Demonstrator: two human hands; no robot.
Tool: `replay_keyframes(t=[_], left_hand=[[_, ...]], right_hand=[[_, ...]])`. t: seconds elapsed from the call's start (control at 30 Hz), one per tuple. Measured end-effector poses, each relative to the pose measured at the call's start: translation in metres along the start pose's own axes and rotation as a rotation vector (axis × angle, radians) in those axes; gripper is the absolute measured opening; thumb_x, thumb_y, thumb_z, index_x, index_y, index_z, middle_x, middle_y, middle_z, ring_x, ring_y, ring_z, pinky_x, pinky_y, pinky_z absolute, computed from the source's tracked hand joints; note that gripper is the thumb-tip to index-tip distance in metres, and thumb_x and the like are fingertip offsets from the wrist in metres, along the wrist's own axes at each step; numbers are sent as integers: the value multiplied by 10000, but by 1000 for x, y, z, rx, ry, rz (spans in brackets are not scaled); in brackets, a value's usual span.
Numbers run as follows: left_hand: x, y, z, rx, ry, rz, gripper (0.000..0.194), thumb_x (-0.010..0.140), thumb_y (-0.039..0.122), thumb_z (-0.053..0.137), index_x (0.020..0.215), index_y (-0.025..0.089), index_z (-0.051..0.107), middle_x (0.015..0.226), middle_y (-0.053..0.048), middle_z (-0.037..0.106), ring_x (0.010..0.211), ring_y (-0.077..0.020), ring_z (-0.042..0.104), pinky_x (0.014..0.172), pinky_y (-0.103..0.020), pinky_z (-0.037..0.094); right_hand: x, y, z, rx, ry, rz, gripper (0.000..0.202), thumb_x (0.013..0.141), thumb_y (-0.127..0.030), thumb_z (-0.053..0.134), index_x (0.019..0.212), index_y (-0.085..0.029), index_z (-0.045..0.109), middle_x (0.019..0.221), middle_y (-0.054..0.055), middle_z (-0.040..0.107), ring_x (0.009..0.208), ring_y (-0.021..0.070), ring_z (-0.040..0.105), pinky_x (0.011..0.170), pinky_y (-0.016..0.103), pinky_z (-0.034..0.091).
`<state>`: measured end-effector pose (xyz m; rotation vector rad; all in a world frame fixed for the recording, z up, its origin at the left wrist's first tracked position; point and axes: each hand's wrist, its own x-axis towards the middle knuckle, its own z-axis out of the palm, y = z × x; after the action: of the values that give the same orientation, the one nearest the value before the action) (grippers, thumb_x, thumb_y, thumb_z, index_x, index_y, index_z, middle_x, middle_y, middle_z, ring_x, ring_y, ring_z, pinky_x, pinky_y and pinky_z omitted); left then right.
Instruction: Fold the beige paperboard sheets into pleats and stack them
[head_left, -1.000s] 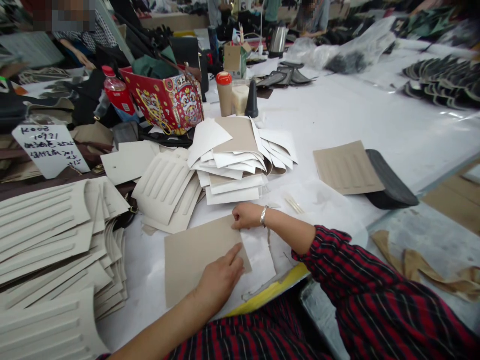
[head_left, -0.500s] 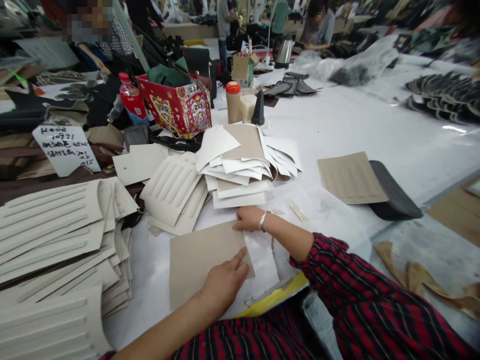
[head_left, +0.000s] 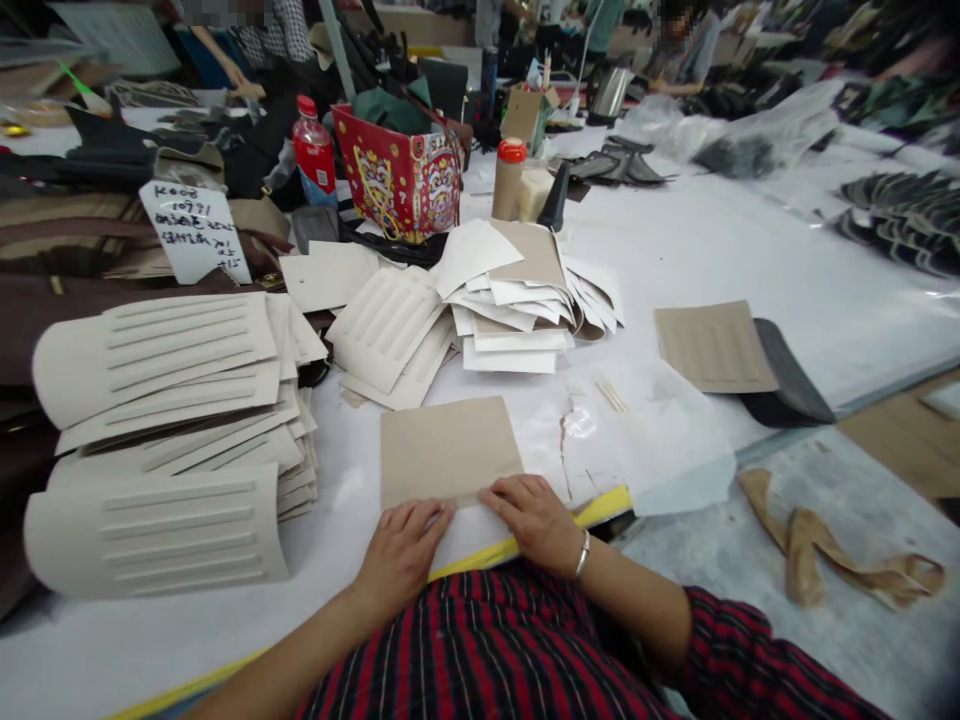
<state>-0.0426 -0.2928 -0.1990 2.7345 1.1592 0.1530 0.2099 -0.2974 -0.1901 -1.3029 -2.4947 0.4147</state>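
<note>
A flat beige leather-like panel (head_left: 451,445) lies on the white table in front of me. My left hand (head_left: 401,550) is at its near edge, thumb and fingers closed on the left part of that edge. Along the right part, near the corner, my right hand (head_left: 538,525) pinches the same edge between thumb and fingers. The strip of edge between the hands looks slightly turned up. Beyond the panel is a loose stack of white and beige pieces (head_left: 517,345). Ribbed cream panels (head_left: 390,325) lie just left of that stack.
A large pile of ribbed cream panels (head_left: 187,525) stands at left. To the right are a ribbed beige piece (head_left: 712,345) on a dark one, thin white sticks (head_left: 611,393) and tan strips (head_left: 806,550). A red bag (head_left: 390,170), bottle (head_left: 313,150) and orange-lidded jar (head_left: 508,180) stand behind.
My right hand has come from the panel's far right corner to its near edge. My left hand has drawn back to that edge too. The view has shifted left and downward.
</note>
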Motion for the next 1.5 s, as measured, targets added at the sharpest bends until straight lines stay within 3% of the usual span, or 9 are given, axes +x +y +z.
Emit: replay_keyframes(t=[0.23, 0.43, 0.57, 0.7, 0.87, 1.13, 1.27, 1.33, 1.5], left_hand=[[10, 11, -10, 48, 21, -12, 399, 830, 165, 430, 1226, 207, 461, 1102, -95, 554, 959, -221, 464, 836, -393, 364], [-22, -27, -10, 62, 160, -49, 329, 859, 232, 424, 1178, 212, 502, 1102, -73, 550, 998, -216, 476, 841, -360, 403], [-32, -37, -20, 74, 171, -31, 306, 859, 245, 436, 1150, 206, 518, 1080, -68, 571, 993, -215, 493, 863, -373, 397], [-7, -18, -25, -26, 183, -72, 247, 865, 286, 437, 1062, 203, 561, 1005, -61, 591, 941, -204, 508, 845, -376, 401], [29, 2, -3, -181, 208, -93, 225, 870, 251, 434, 1056, 209, 553, 1002, -47, 578, 919, -182, 487, 821, -341, 416], [20, -18, -18, -59, 189, -310, 299, 813, 456, 484, 828, 172, 576, 855, -66, 555, 819, -212, 484, 723, -356, 423], [42, -16, -11, -91, 235, -168, 236, 845, 350, 471, 1021, 212, 547, 991, -61, 556, 913, -210, 470, 781, -360, 398], [47, -20, -8, -128, 194, -146, 222, 832, 358, 492, 994, 217, 551, 970, -50, 553, 892, -199, 471, 775, -346, 401], [44, -41, -17, -34, 149, -335, 330, 782, 501, 504, 774, 175, 551, 811, -61, 530, 785, -212, 478, 687, -350, 417]], right_hand=[[8, -22, 6, -92, -5, -67, 390, 808, -166, 459, 1194, -213, 499, 1056, 96, 559, 973, 220, 441, 854, 386, 361], [19, -34, 17, -89, 48, 146, 338, 806, -104, 421, 1113, -191, 531, 1031, 96, 556, 939, 219, 459, 840, 367, 376], [17, -32, 10, -70, 36, 152, 335, 794, -79, 423, 1086, -188, 546, 1011, 96, 559, 926, 220, 471, 815, 359, 401], [20, -35, 3, -6, 51, 190, 307, 809, -92, 423, 1070, -181, 558, 983, 88, 567, 913, 204, 480, 827, 351, 407], [30, -31, 10, 63, 86, 186, 273, 839, -176, 461, 1085, -243, 561, 984, 58, 569, 931, 182, 482, 828, 338, 405], [38, -19, 2, 98, 82, 251, 180, 809, -291, 527, 937, -175, 579, 873, 74, 549, 844, 205, 480, 769, 361, 403], [54, -15, 10, 71, 133, 186, 237, 831, -258, 498, 1054, -208, 561, 952, 74, 553, 909, 205, 465, 799, 358, 382], [56, -12, 12, 57, 123, 213, 216, 823, -269, 512, 1024, -214, 571, 942, 67, 553, 899, 202, 463, 791, 350, 379], [54, -3, 6, 48, 132, 303, 181, 806, -331, 526, 877, -173, 577, 815, 60, 536, 799, 190, 469, 738, 336, 386]])
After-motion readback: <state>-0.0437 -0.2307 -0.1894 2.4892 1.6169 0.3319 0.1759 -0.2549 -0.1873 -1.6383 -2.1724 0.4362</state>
